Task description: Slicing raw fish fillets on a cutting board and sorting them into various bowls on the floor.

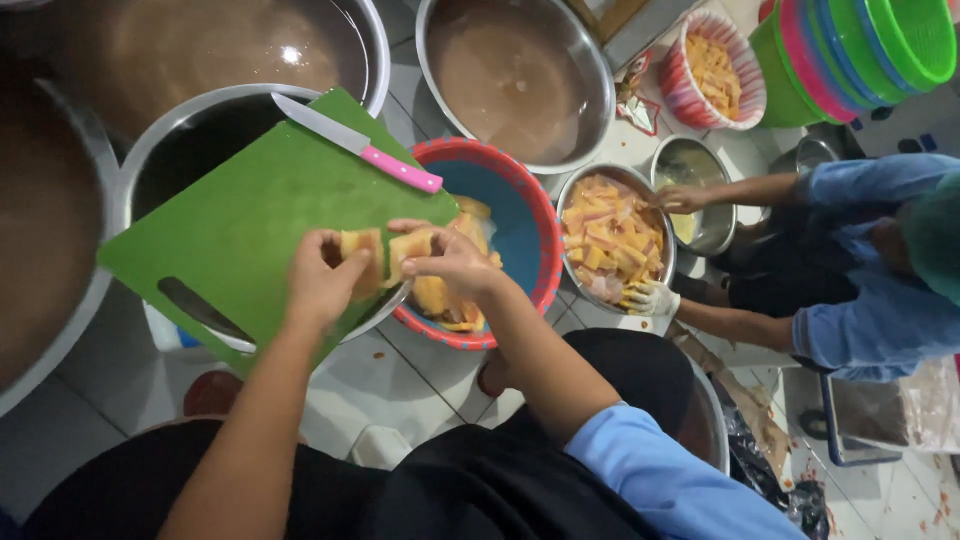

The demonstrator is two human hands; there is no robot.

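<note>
Two hands, left and right, each grip clamped on fruit chunk, over cutting board.

The white tiled floor carries big steel basins, a blue-red bowl, and stacked plastic baskets.

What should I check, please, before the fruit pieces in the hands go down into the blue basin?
1. Grip: left hand and right hand each hold a yellow fruit piece: ok.
2. Knife lies on the green cutting board, away from both hands: ok.
3. Board seating: it rests tilted across a steel bowl and overhangs it: not ok.
4. Room in the blue basin: some fruit inside, much bare bottom: ok.
5. Co-worker's gloved hand is at the neighbouring steel bowl of fruit, off the basin: ok.
6. Basin's footing on the floor: cannot tell.
</note>
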